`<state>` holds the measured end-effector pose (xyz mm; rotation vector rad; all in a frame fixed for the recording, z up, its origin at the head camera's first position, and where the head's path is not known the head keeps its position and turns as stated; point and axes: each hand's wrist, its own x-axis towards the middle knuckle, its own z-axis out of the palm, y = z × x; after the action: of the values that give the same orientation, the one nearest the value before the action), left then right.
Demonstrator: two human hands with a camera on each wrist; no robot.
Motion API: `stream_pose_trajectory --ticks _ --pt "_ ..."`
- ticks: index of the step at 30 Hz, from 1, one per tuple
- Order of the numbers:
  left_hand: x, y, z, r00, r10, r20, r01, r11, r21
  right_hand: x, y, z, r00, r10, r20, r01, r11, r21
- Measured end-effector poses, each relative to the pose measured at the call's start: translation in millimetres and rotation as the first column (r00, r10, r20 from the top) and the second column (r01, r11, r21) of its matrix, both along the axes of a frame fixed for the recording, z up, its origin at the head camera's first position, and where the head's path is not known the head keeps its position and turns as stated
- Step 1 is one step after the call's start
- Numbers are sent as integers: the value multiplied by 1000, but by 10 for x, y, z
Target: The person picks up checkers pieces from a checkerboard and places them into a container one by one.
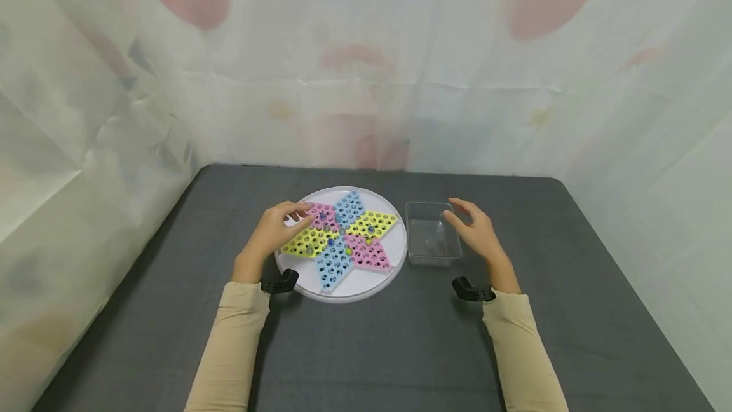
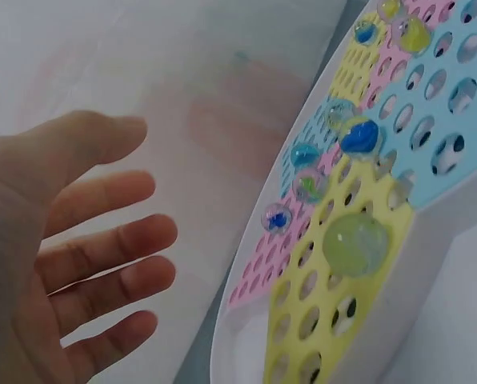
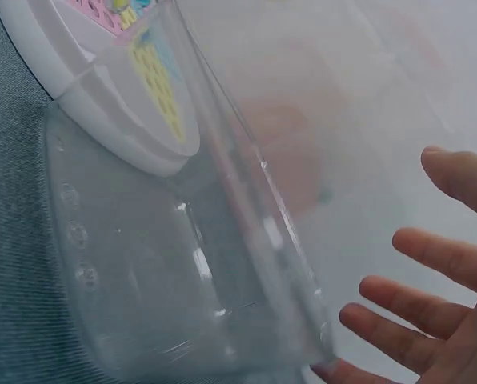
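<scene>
A round white Chinese checkers board [image 1: 366, 283] with a star of pink, blue and yellow perforated sections lies on the table. Several glass marbles sit in its holes, among them a pale green marble [image 2: 356, 244] and a blue marble [image 2: 360, 136]. Over the board's left edge hovers my left hand [image 1: 273, 229], fingers spread and nothing between them. A transparent plastic box [image 1: 433, 260] stands just right of the board. My right hand [image 1: 479, 233] is at the box's right side, its fingers loosely extended beside the rim and holding nothing.
A dark grey cloth [image 1: 366, 355] covers the table. Pale printed curtains [image 1: 366, 94] hang behind it and at both sides. Each wrist wears a black band with a camera, the left one [image 1: 280, 281] close over the board's near left rim.
</scene>
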<state>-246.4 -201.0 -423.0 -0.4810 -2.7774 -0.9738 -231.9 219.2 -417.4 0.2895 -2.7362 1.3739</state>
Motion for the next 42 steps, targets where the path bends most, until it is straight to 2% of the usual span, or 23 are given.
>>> stream_pose_trajectory --ticks 4,7,11,20,25,28,30,37,42 --pt "27 -76 -70 998 -39 58 36 998 58 -11 54 -112 1000 -3 -7 2 996 -86" --pt "46 -104 -100 992 -47 121 40 997 62 -21 95 -217 1000 -2 8 3 990 -138" --pt "44 -134 -145 985 -61 159 52 997 65 -31 134 -363 999 -5 42 14 980 -197" --pt "63 -199 -274 963 -92 252 68 992 102 -58 177 -610 991 73 114 -31 941 -336" --pt "63 -229 -280 955 -86 285 57 992 108 -81 205 -665 984 133 122 -68 900 -430" --pt "60 -246 -267 944 -92 318 62 993 102 -95 213 -684 975 186 120 -103 861 -498" --pt "54 -256 -252 935 -98 341 67 992 103 -104 215 -693 971 210 113 -122 845 -520" --pt "13 -260 -215 915 -112 388 76 991 108 -124 236 -700 965 242 96 -157 835 -527" --pt "3 -240 -249 917 -127 378 97 991 97 -110 233 -701 963 252 91 -163 820 -549"
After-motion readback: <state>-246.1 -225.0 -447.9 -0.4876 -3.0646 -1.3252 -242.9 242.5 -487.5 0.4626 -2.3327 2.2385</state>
